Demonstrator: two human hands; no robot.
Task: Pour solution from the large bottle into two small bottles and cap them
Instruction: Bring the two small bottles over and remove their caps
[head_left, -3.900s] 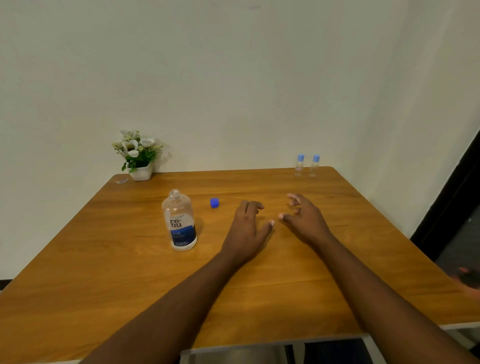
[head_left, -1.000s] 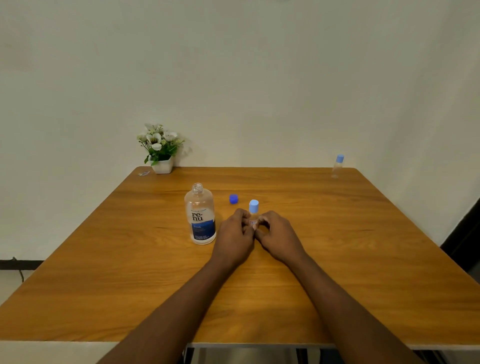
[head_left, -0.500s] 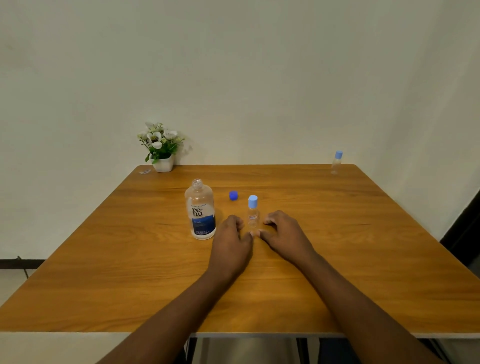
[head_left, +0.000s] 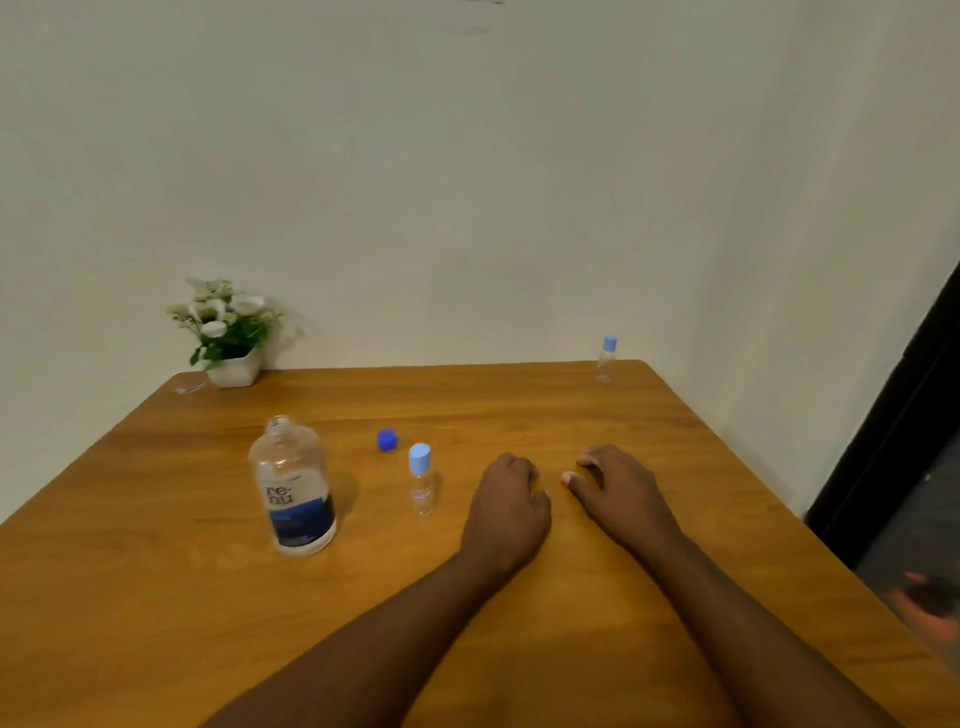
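Observation:
The large clear bottle (head_left: 293, 488) with a blue label stands uncapped on the wooden table (head_left: 156, 597). Its dark blue cap (head_left: 386, 439) lies behind and to the right of it. One small clear bottle (head_left: 421, 479) with a light blue cap stands upright between the large bottle and my left hand (head_left: 506, 506). That hand rests on the table with curled fingers, holding nothing. My right hand (head_left: 615, 488) rests beside it, fingers loosely apart, also holding nothing. The second small capped bottle (head_left: 606, 359) stands at the table's far right corner.
A small white pot of white flowers (head_left: 231, 332) sits at the far left corner against the wall. A tiny clear scrap (head_left: 189, 388) lies next to it. The table's right edge drops off beside a dark doorway (head_left: 893, 441).
Both hands have let go of the near small bottle and shifted right, away from it. The bottle stands alone, capped. The view has swung to the right.

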